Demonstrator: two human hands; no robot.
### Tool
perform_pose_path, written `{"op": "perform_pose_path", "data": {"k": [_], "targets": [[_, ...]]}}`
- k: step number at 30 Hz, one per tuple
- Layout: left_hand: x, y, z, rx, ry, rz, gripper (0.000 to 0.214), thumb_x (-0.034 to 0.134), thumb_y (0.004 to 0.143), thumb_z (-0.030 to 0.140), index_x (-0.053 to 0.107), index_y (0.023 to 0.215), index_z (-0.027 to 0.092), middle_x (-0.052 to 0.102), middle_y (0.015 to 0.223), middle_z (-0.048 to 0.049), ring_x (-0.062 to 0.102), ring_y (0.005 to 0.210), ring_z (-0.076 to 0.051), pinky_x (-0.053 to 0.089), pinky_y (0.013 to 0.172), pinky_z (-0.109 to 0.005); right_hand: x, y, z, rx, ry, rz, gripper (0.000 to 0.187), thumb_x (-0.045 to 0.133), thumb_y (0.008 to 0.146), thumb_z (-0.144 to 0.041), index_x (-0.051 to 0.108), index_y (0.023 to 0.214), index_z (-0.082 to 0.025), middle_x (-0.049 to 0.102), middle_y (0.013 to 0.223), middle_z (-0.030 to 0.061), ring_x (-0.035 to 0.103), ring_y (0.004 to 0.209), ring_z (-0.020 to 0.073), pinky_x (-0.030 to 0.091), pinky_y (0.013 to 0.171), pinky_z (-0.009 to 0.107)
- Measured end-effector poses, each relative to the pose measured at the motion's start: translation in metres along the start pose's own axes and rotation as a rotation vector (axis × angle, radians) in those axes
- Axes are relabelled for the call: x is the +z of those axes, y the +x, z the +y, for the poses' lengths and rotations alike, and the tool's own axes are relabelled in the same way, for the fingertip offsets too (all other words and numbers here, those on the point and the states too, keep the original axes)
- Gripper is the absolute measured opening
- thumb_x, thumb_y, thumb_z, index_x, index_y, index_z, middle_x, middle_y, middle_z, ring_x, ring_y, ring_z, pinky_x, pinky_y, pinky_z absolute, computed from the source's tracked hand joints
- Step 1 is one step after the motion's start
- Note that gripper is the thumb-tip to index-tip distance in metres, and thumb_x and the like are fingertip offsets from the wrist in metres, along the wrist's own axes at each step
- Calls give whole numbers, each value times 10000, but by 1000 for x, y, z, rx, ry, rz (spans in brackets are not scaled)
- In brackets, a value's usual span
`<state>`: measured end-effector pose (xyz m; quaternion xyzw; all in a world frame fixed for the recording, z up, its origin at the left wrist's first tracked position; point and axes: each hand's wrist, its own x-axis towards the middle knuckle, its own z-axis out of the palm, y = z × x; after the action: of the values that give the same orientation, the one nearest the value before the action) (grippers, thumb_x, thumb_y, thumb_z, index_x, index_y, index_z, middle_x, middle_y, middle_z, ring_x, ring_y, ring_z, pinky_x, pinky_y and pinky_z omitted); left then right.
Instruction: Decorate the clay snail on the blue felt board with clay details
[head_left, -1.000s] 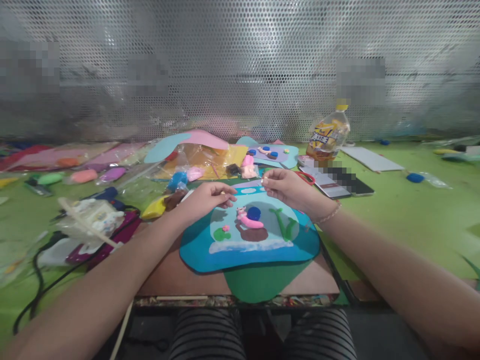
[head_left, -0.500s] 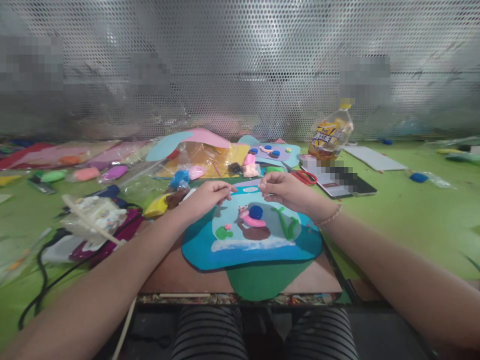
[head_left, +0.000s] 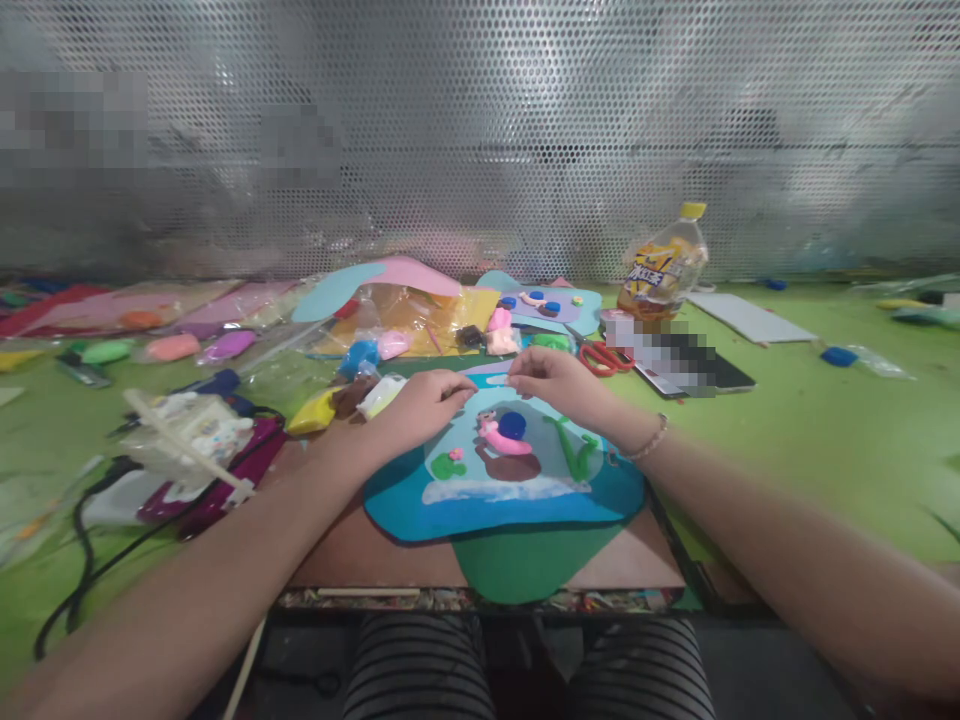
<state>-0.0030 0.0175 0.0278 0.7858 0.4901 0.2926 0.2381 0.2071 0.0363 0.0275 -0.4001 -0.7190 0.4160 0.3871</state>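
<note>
A clay picture on blue card (head_left: 405, 505) lies before me on a brown board, with green card showing under it. On it are a pink clay snail (head_left: 506, 438) with a dark blue shell, a brown patch, green clay plants (head_left: 576, 450) and a white clay strip (head_left: 502, 489). My left hand (head_left: 439, 405) is over the picture's top left edge, fingers bent and held together. My right hand (head_left: 546, 380) is at the top edge, thumb and forefinger pinched beside a small white clay oval (head_left: 495, 380). Whatever either hand's fingertips hold is too small or hidden.
Red-handled scissors (head_left: 606, 358), a phone (head_left: 712, 370) and a drink bottle (head_left: 660, 270) stand beyond my right hand. Bagged clay (head_left: 311, 410), a cluttered purple item (head_left: 262, 445) and black cords lie left. Another clay picture (head_left: 585, 315) is behind. A perforated metal screen (head_left: 480, 130) closes the back.
Both hands have shifted slightly; the right has moved a little left, its fingertips by the white oval. The left hand has turned, its fingers now lower. The picture stays in place.
</note>
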Motion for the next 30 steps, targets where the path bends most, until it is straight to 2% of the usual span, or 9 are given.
{"op": "perform_pose_path", "data": {"k": [3, 8, 12, 17, 22, 30], "targets": [[4, 2, -2, 46, 51, 14, 175, 536, 798, 242, 694, 871, 219, 674, 945, -34, 588, 907, -212, 416, 826, -310, 7, 2, -1, -23, -69, -24, 23, 650, 698, -182, 656, 717, -173, 630, 655, -1, 553, 598, 113, 439, 564, 244], [9, 6, -8, 71, 94, 27, 198, 538, 802, 250, 694, 918, 211, 674, 933, -31, 602, 871, -207, 426, 780, -286, 18, 8, 4, -73, -136, -52, 144, 606, 690, -76, 679, 703, -199, 678, 728, 6, 600, 681, 132, 457, 645, 257], [11, 9, -10, 78, 121, 25, 192, 566, 792, 243, 695, 927, 201, 676, 918, -33, 603, 823, -198, 420, 728, -269, 23, 13, 12, -99, -171, -52, 101, 624, 698, -111, 655, 680, -205, 664, 682, -10, 595, 645, 129, 452, 614, 249], [13, 10, -13, 105, 153, 24, 132, 584, 779, 223, 708, 819, 201, 654, 819, -31, 583, 754, -188, 405, 698, -272, 24, 15, 22, -125, -238, -44, 57, 626, 708, -145, 629, 677, -192, 630, 647, -11, 555, 605, 123, 420, 580, 242], [14, 12, -14, 136, 172, 11, 115, 596, 764, 207, 709, 789, 203, 621, 748, -25, 569, 723, -183, 403, 685, -275, 27, 16, 26, -148, -295, -54, 64, 629, 711, -156, 620, 653, -181, 609, 640, -14, 530, 608, 118, 395, 584, 234], [15, 11, -13, 161, 210, 23, 153, 576, 726, 113, 705, 763, 187, 640, 769, -10, 576, 725, -160, 418, 683, -250, 27, 17, 28, -147, -325, -86, 61, 617, 719, -126, 644, 681, -165, 637, 659, -7, 551, 617, 111, 407, 596, 222]]}}
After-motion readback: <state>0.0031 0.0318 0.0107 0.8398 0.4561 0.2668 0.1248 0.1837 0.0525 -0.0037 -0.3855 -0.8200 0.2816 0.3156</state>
